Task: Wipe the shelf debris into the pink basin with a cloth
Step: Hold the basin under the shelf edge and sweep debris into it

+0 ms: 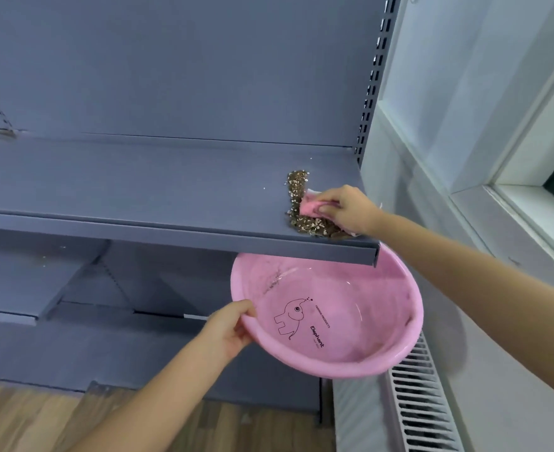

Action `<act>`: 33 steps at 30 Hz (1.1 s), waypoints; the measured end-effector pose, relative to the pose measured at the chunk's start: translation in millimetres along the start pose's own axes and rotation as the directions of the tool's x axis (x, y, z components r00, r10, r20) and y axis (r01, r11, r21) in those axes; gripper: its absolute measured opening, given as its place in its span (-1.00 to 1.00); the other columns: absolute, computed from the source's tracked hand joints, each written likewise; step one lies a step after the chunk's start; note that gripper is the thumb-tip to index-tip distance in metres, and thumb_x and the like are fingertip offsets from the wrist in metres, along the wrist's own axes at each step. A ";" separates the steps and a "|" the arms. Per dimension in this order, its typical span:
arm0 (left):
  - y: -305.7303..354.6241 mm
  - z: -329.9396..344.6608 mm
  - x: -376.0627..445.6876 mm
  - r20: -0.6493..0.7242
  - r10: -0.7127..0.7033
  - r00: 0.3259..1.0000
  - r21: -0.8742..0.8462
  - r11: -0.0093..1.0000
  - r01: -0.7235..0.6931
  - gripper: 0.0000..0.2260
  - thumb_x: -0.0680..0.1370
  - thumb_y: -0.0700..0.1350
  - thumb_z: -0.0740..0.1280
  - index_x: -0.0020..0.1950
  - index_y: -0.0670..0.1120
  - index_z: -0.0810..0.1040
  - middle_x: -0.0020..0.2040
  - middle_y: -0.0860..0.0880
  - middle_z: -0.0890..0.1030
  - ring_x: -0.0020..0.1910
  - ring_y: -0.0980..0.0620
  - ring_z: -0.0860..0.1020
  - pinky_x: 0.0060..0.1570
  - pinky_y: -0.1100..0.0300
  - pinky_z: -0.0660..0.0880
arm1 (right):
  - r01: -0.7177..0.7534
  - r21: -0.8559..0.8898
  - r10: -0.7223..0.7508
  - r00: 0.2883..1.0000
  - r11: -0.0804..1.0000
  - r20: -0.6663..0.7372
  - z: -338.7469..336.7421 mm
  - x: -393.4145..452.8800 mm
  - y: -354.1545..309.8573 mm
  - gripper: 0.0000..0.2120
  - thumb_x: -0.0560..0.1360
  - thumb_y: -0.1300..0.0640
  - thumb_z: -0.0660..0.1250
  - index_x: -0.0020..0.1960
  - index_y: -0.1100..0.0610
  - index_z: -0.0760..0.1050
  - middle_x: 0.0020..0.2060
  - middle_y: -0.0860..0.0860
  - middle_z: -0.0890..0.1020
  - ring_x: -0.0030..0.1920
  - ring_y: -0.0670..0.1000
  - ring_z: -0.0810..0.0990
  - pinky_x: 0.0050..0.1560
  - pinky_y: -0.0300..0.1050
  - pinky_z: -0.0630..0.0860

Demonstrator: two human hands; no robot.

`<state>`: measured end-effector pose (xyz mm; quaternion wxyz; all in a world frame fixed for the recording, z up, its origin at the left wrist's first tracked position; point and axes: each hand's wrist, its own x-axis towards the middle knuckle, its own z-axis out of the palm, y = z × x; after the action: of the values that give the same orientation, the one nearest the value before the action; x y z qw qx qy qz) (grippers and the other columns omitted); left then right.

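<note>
Left hand: left hand [228,327] is gripping the near-left rim of the pink basin [331,324], thumb over the lip and fingers curled beneath, holding it tilted under the shelf's front edge
Basin position: pink basin is hanging just below the shelf [138,190], its far rim tucked under the lip, directly beneath the debris pile; only faint streaks are showing inside it
Right hand: right hand [345,208] is pressing a pink cloth [310,207] flat onto the shelf, fingers curled over the top of it, near the right end
Debris: debris [297,203] is lying in a curved band wrapping the cloth's left and front sides, its near part resting right at the shelf's front edge, its far part trailing back toward the rear panel
Doing the step well: judging from this, the cloth should be drawn forward flat and slow so the grains are dropping straight off the lip, with the basin kept close under that spot; the far tail of the band is needing a reach behind it first, or it will be left behind
Risk: quick strokes are likely to be flinging grains sideways past the basin rim
Count: two hands, one basin, one cloth, one debris band plus a few stray specks further left
</note>
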<state>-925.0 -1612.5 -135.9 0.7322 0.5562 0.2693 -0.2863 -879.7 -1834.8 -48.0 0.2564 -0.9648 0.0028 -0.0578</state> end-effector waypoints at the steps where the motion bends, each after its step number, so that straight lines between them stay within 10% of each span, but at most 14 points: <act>1: 0.8 -0.9 -1.2 0.013 -0.001 1.000 0.012 1.000 0.001 -0.80 0.46 -0.44 0.15 -0.28 -0.23 0.45 -0.29 -0.12 0.48 -0.32 -0.05 0.46 -0.59 0.28 0.51 | 0.003 0.000 -0.003 1.000 1.000 -0.003 2.6 -6.1 -1.6 -0.72 0.57 0.28 0.21 0.24 0.20 0.54 0.13 0.18 0.64 0.08 0.07 0.58 0.13 -0.15 0.42; 7: 0.0 -5.0 -6.9 0.090 -0.028 0.996 0.053 0.998 0.024 -0.83 0.46 -0.43 0.17 -0.26 -0.24 0.46 -0.27 -0.15 0.49 -0.31 -0.06 0.46 -0.61 0.28 0.52 | 0.103 -0.036 -0.101 0.994 0.994 0.038 7.7 -42.3 -12.5 -0.73 0.51 0.40 0.21 0.14 0.31 0.58 0.14 0.25 0.63 0.19 0.23 0.58 0.25 0.02 0.45; 18: 4.2 -15.9 -11.9 0.131 -0.062 0.989 0.044 0.997 0.056 -0.84 0.45 -0.45 0.16 -0.23 -0.26 0.46 -0.23 -0.18 0.49 -0.29 -0.08 0.47 -0.63 0.27 0.51 | 0.181 -0.091 -0.177 0.983 0.979 0.044 -19.7 -58.3 -27.4 -0.71 0.48 0.44 0.20 0.14 0.36 0.57 0.21 0.17 0.59 0.22 0.08 0.57 0.26 -0.28 0.42; 21: 5.9 -17.7 -13.1 0.115 -0.061 0.991 0.018 0.998 0.059 -0.84 0.45 -0.45 0.16 -0.21 -0.26 0.46 -0.22 -0.18 0.49 -0.29 -0.08 0.47 -0.63 0.26 0.52 | 0.008 -0.086 -0.008 1.000 0.996 0.000 -35.4 -16.7 -13.3 -0.69 0.55 0.39 0.13 0.18 0.25 0.55 0.13 0.09 0.60 -0.07 0.05 0.60 -0.28 -0.47 0.51; 27: 4.8 -17.0 -14.5 0.059 -0.053 0.997 -0.017 0.998 0.054 -0.83 0.45 -0.47 0.16 -0.20 -0.27 0.47 -0.25 -0.19 0.51 -0.32 -0.09 0.47 -0.64 0.29 0.49 | -0.133 0.010 0.133 0.986 0.991 -0.105 -39.6 66.6 15.2 -0.72 0.56 0.37 0.05 -0.20 0.22 0.46 -0.33 0.05 0.50 -0.40 -0.07 0.51 -0.58 -0.45 0.32; 33: 6.4 -14.7 -8.2 -0.018 -0.047 0.999 -0.057 0.997 0.046 -0.84 0.42 -0.49 0.15 -0.16 -0.31 0.47 -0.25 -0.20 0.52 -0.34 -0.10 0.47 -0.64 0.29 0.48 | -0.217 0.031 0.218 0.975 0.976 -0.042 -15.7 128.2 28.8 -0.70 0.60 0.25 0.10 0.12 0.35 0.55 0.12 0.26 0.61 0.18 0.24 0.54 0.27 0.01 0.41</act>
<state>-927.2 -1595.9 -129.4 0.7380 0.5318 0.2972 -0.2902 -753.4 -1872.1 -34.6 0.2736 -0.9538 0.1134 -0.0514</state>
